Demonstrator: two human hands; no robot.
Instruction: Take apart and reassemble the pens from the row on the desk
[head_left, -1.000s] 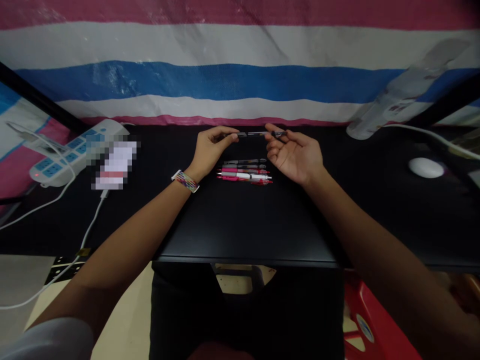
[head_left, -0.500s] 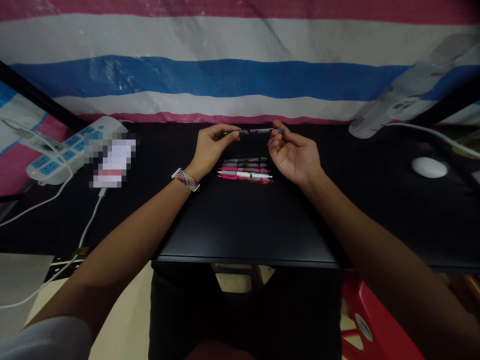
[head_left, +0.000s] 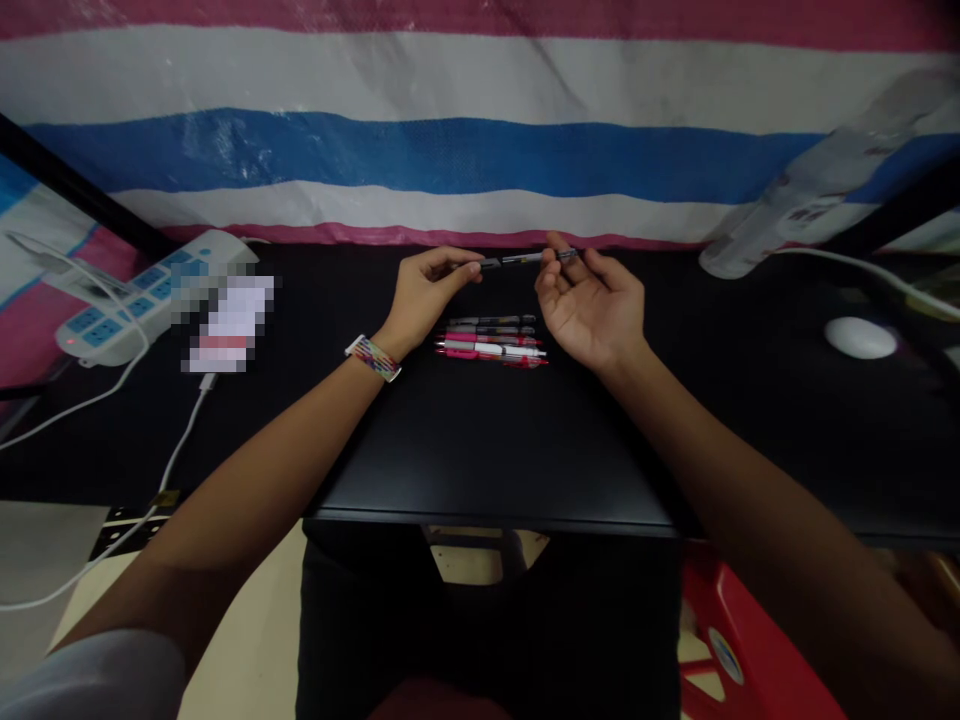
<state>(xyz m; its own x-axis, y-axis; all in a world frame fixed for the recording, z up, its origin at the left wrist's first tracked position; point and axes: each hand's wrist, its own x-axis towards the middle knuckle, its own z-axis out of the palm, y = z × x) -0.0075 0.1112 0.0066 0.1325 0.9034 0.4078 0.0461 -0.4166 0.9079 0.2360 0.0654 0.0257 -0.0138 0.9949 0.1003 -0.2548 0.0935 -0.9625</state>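
Head view, nearest items first. A red stool (head_left: 742, 650) shows at the lower right, below the front edge of the black counter (head_left: 487, 450). Both forearms reach forward over the counter; the left wrist carries a multicoloured wristband (head_left: 373, 358).

A row of pens (head_left: 491, 338) lies flat on the counter between the two wrists. The pens lie side by side and parallel, touching or nearly so, with pink, white and dark barrels. The exact count cannot be told.

Just beyond the row, the left hand (head_left: 424, 295) is closed narrow, thumb and forefinger pinching the left end of a dark pen (head_left: 525, 259). The right hand (head_left: 592, 305) is turned palm up with fingers curled, its fingertips gripping the right end of the same pen. The pen is held roughly level, raised off the counter, spanning the gap between the hands.

To the left, well apart, a white power strip (head_left: 127, 305) lies at the counter's far edge, with a white cable (head_left: 180, 450) running toward the near side. To the right sits a white mouse (head_left: 859, 337). A clear bottle (head_left: 810, 195) lies tilted at the far right. A striped tarp (head_left: 450, 160) in pink, white and blue closes the background.
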